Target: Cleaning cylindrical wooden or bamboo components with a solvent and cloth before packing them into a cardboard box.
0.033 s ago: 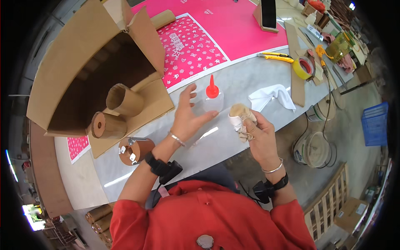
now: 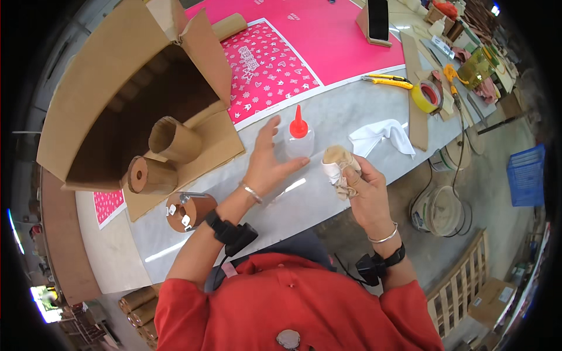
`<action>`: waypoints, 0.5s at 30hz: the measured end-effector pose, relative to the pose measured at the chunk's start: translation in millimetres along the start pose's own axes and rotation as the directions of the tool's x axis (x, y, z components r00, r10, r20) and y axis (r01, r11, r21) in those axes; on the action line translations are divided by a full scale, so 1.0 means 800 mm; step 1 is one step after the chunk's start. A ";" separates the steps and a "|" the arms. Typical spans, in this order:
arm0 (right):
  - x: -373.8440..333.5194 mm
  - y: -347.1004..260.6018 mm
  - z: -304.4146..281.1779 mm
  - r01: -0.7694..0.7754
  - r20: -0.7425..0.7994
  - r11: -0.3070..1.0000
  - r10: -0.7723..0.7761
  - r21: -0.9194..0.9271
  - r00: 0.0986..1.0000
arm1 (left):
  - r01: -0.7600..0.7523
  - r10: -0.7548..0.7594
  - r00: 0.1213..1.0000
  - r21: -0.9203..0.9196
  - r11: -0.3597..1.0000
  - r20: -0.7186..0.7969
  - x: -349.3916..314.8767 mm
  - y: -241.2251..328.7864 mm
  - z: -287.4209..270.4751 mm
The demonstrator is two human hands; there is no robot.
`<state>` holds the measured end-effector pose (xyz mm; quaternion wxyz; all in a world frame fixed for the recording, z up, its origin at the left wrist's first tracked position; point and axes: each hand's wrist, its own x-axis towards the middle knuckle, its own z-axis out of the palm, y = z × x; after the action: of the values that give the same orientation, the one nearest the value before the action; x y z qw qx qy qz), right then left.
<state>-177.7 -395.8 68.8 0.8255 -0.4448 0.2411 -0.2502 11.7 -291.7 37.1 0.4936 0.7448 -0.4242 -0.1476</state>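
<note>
My left hand [image 2: 270, 159] is open, thumb and fingers spread around the left side of a clear squeeze bottle [image 2: 300, 146] with a red pointed nozzle. Whether the fingers touch the bottle, I cannot tell. A crumpled, stained beige-white cloth [image 2: 338, 169] is gripped between the thumb and fingers of my right hand [image 2: 369, 190]. Behind that hand, a white cloth [image 2: 383, 137] lies folded on the grey tabletop. Close to my left forearm stands a brown cylinder [image 2: 202, 210] with a clear plastic piece and small white tabs on its top.
At the left, an open cardboard box [image 2: 222, 70] holds two brown cardboard tubes [image 2: 186, 143] on its flap. Pink printed sheets [image 2: 345, 52] cover the table's far side. A yellow utility knife [image 2: 391, 81] and yellow tape roll [image 2: 422, 96] lie at the right, beyond which buckets [image 2: 436, 210] stand on the floor.
My left hand has shifted very slightly to the right by the bottle. My right hand and its cloth look unchanged.
</note>
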 end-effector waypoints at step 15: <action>0.003 0.000 -0.037 -0.238 0.030 0.768 0.274 0.595 0.961 | -0.387 0.453 0.885 0.716 0.581 0.110 -0.017 0.067 -0.064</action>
<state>-194.2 -416.0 54.0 0.9416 -0.1203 0.2332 -0.2110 10.0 -258.5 104.7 0.1993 0.7607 -0.5899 0.1832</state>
